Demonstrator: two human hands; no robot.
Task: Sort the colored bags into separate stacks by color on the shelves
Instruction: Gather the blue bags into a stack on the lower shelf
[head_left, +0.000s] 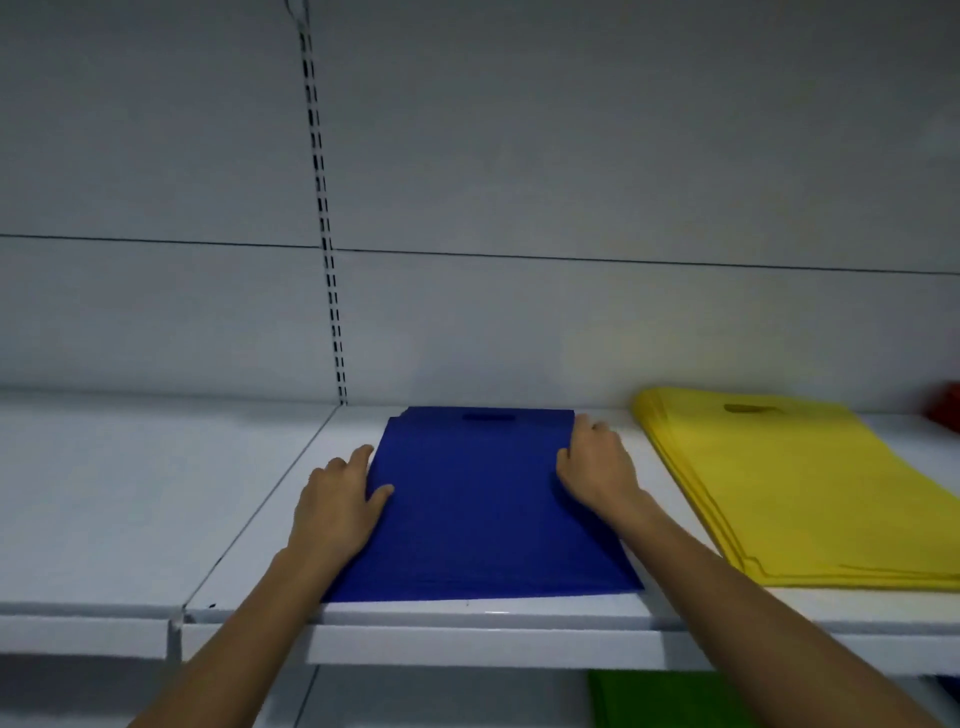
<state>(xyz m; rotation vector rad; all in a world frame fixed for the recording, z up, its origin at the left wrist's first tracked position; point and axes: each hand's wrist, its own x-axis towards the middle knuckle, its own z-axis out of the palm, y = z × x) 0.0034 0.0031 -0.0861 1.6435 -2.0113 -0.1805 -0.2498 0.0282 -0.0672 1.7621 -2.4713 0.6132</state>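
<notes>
Two hands frame a stack of blue bags (478, 512) lying flat in the middle of the frame on the white shelf (249, 525), its cut-out handle toward the back wall. The left hand (337, 501) lies against the stack's left edge, fingers loosely extended and thumb resting on top. The right hand (597, 470) presses the right edge the same way, fingers nearly straight. Neither hand lifts anything. Just beside it, at middle right, sits a stack of yellow bags (795, 493). Something red (948, 413) shows at the far right edge. Green bags (660, 699) lie on the shelf below, bottom right.
</notes>
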